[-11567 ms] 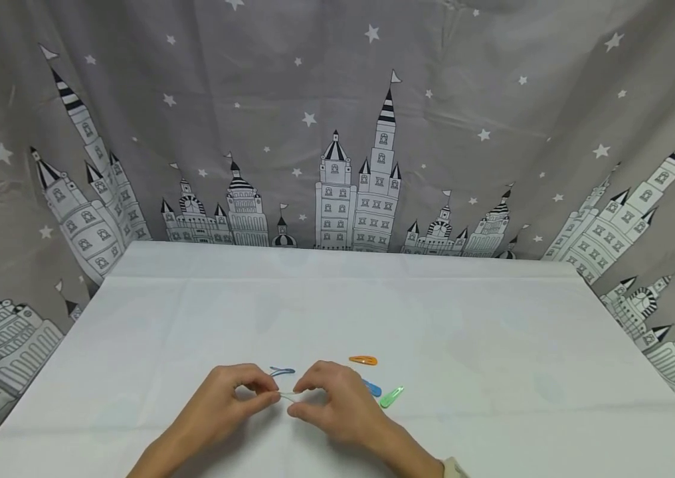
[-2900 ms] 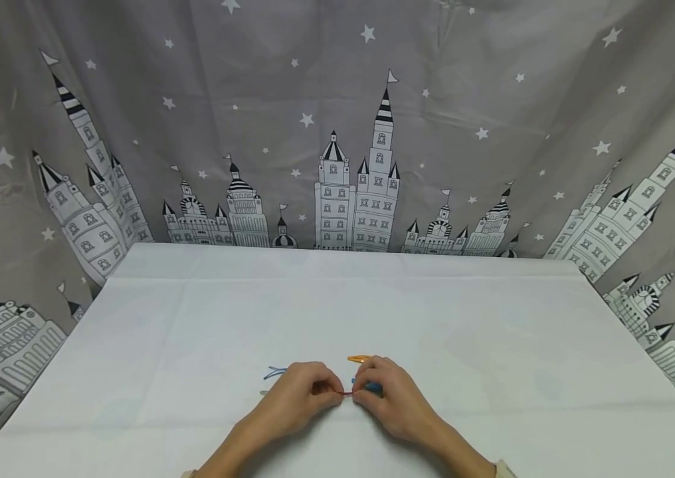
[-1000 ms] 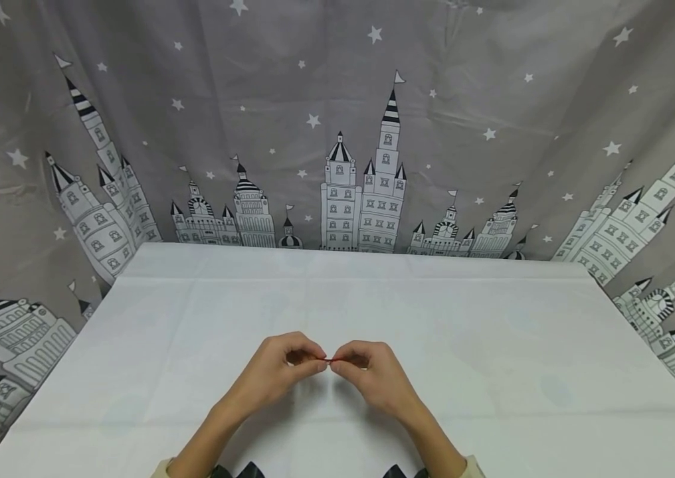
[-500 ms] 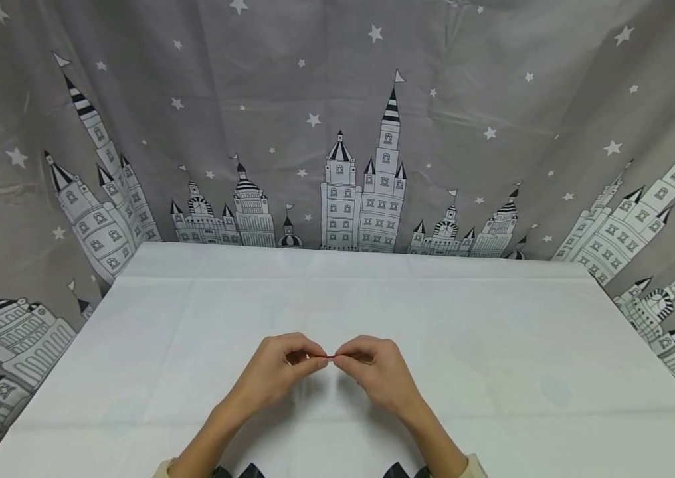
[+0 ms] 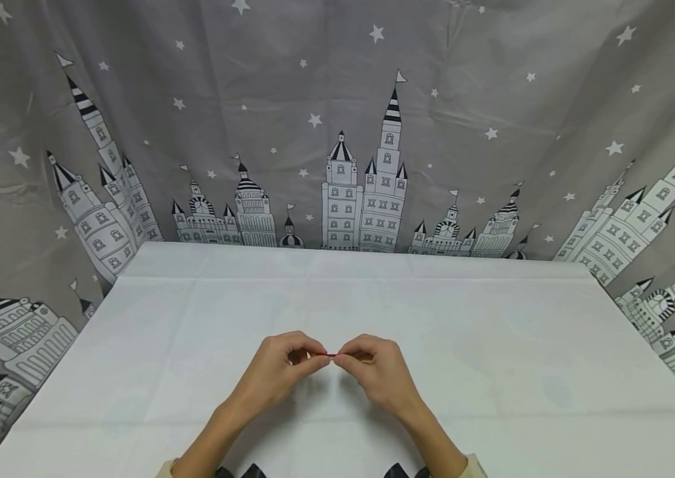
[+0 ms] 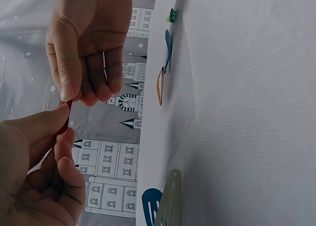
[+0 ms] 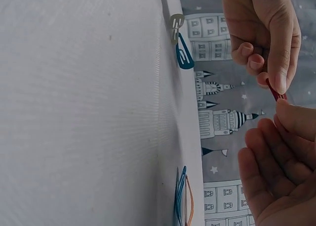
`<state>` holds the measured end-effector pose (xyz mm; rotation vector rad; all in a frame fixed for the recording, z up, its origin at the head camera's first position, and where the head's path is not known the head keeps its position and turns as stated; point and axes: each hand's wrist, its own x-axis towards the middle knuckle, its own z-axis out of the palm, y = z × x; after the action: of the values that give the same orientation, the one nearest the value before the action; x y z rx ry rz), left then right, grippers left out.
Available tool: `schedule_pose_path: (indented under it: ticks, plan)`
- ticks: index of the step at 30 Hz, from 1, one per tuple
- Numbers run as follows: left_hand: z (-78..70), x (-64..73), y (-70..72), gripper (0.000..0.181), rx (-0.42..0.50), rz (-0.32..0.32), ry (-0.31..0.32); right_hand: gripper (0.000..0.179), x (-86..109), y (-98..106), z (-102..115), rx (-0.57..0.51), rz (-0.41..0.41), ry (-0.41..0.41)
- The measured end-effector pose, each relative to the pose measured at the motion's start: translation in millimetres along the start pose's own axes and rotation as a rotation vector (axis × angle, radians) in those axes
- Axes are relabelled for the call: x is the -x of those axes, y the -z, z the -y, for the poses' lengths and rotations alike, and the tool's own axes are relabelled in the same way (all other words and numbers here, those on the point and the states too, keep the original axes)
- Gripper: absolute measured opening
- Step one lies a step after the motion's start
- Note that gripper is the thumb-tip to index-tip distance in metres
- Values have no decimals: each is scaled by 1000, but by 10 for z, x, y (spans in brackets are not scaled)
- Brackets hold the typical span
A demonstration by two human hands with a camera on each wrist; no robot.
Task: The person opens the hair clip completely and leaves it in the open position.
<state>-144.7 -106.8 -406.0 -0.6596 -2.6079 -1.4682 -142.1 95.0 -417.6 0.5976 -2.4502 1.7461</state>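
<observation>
A red snap hair clip [image 5: 331, 356] is held in the air between my two hands. My left hand [image 5: 274, 368] pinches one end between thumb and fingers, and my right hand [image 5: 381, 373] pinches the other. The left wrist view shows the red hair clip [image 6: 64, 121] edge-on, partly covered by the fingertips. In the right wrist view slots show in the red hair clip [image 7: 276, 91], beside the thumbs.
On the white-covered table lie a green hair clip [image 6: 172, 15], a blue one [image 6: 168, 50], an orange one [image 6: 159, 86], a second blue one [image 6: 151, 203] and a pale grey-green one [image 6: 171, 199]. Behind hangs a castle-print grey curtain [image 5: 254, 99].
Earlier my hands held a pale hair clip; it was laid at the left and the red one taken up. Since then both hands have risen with it, and barely moved in the last second.
</observation>
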Motion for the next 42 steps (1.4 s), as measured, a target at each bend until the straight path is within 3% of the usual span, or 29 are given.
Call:
schedule_pose_path:
  ticks: [21, 42]
  plan:
    - [-25, 20, -57, 10, -83, -128, -36, 12, 25, -96, 13, 143, -137, 185]
    - [-20, 21, -76, 6, -131, -139, -76, 13, 34, -144, 11, 252, -178, 241]
